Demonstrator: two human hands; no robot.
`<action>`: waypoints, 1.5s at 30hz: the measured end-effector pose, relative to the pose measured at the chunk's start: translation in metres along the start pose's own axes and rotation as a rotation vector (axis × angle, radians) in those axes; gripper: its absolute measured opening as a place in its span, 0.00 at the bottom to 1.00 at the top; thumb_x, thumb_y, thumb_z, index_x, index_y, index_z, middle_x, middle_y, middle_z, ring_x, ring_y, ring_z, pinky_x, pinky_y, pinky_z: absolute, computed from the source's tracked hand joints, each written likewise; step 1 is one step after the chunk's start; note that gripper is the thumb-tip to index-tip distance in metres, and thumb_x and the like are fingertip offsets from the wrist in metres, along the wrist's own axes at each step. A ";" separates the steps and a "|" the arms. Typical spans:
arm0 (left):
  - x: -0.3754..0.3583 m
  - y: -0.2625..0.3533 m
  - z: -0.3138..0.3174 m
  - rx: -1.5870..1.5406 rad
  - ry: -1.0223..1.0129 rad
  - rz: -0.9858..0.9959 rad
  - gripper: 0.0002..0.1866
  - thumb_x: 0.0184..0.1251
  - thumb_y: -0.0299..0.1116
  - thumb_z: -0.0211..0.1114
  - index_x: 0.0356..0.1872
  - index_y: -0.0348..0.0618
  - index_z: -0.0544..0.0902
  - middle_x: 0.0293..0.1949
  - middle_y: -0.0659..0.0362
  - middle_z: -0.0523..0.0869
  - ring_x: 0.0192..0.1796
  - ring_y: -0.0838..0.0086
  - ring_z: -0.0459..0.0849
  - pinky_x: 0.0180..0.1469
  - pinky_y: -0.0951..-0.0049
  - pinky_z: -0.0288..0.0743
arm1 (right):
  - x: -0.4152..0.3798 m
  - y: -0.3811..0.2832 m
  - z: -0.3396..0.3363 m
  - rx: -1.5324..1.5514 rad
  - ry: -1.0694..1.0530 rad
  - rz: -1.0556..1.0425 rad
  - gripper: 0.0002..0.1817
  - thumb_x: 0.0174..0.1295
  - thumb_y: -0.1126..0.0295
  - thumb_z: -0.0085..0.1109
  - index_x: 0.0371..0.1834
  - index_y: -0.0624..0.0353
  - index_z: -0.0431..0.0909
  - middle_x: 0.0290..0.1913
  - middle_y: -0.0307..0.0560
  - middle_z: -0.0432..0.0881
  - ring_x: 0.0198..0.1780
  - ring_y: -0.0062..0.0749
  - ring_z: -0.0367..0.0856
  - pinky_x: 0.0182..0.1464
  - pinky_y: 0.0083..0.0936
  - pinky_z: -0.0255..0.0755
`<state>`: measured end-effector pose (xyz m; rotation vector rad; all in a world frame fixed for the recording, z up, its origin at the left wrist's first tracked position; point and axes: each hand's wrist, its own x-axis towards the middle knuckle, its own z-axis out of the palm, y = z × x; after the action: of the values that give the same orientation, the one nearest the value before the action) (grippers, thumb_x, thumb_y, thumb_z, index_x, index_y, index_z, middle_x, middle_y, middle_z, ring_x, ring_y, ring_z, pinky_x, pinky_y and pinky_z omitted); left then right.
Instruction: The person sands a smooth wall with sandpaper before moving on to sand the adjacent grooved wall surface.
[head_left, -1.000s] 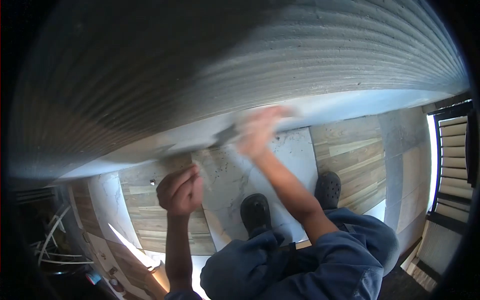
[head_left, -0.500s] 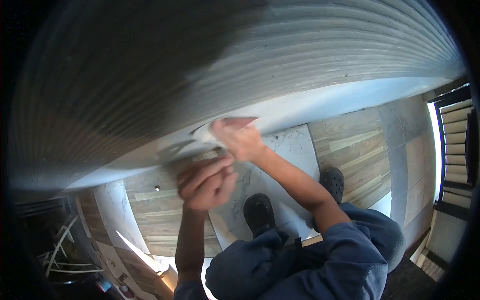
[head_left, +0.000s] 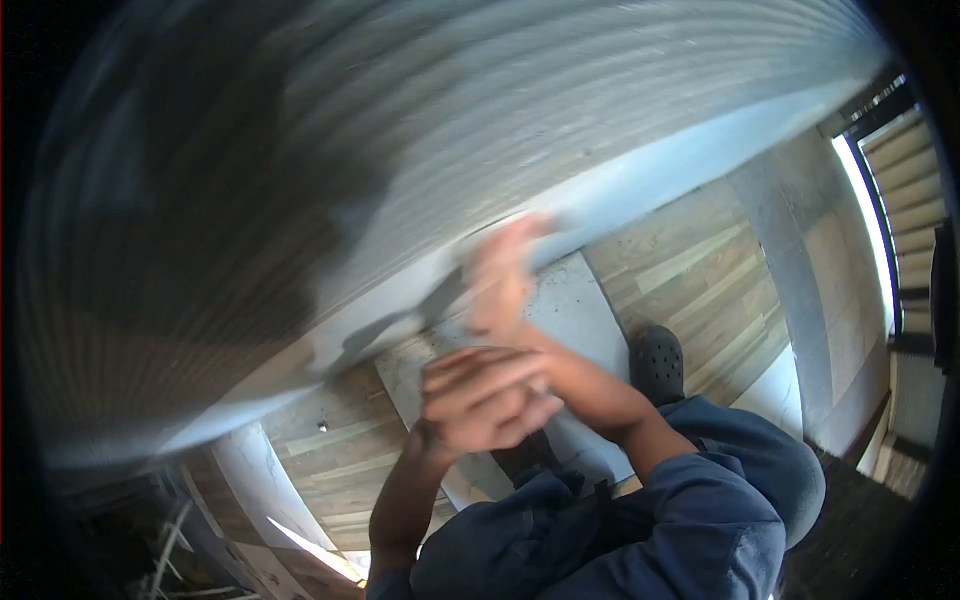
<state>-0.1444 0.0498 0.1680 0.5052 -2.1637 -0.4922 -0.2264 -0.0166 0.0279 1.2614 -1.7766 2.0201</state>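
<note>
Grey wall (head_left: 560, 130), blurred right hand (head_left: 502, 278) alongside, left hand (head_left: 488, 402) curled

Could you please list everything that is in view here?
Ribbed surface: one, grey, across the top
Smooth band: one, whitish, below the ribbed surface
Floor tiles: several, brown, white and grey, below the band
Slatted panel: one, beige, far right
Thin strips: several, pale, blurred, lower left
Small fragment: one, whitish, on the tiles, left of centre
Shoes: two, dark, one partly hidden
Trousers: one pair, blue, bottom
Sleeves: two, dark blue, bottom
Left hand: one, bare, curled, centre
Right hand: one, bare, blurred, by the band; hold unclear
</note>
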 end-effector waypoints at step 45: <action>-0.118 0.024 -0.020 -0.162 0.491 -0.718 0.11 0.65 0.26 0.59 0.26 0.30 0.85 0.31 0.49 0.88 0.31 0.70 0.87 0.34 0.76 0.78 | -0.121 -0.071 -0.002 0.418 -1.427 1.111 0.26 0.72 0.57 0.34 0.60 0.71 0.67 0.57 0.62 0.75 0.50 0.42 0.78 0.49 0.33 0.72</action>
<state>-0.0657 0.1273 0.1150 1.1820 -1.4194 -0.8181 -0.1079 0.0520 -0.0013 2.7191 -3.3282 1.9973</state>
